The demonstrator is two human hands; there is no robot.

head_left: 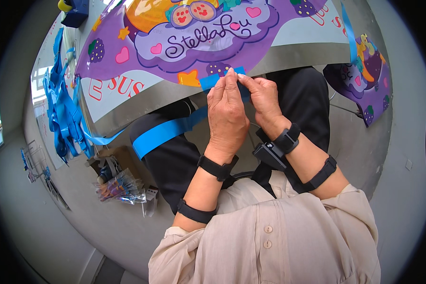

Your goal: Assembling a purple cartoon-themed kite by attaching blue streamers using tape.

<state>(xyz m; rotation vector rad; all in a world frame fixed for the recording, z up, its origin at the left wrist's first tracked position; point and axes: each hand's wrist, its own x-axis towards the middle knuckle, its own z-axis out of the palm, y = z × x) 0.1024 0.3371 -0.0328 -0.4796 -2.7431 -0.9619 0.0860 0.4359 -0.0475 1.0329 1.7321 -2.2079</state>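
Observation:
A purple plastic sheet (251,53) with a printed cartoon of fruit, hearts and stars lies on the table, its rounded edge toward me. At that edge both hands pinch a bright blue ribbon (209,82). My left hand (228,116) is closed, its fingertips together on the ribbon where it meets the sheet. Close beside it, my right hand (266,100) is closed too, thumb and forefinger on the ribbon. The ribbon's loose length passes under my left hand and drapes across my left thigh. The fingers partly hide the ribbon where it meets the sheet.
A tangle of blue ribbon (61,113) hangs at the table's left side. Another purple printed piece (364,85) hangs at the right, near a blue strip (349,35). A blue-and-yellow object (75,13) stands far left. Clear plastic packets (120,187) lie low at left.

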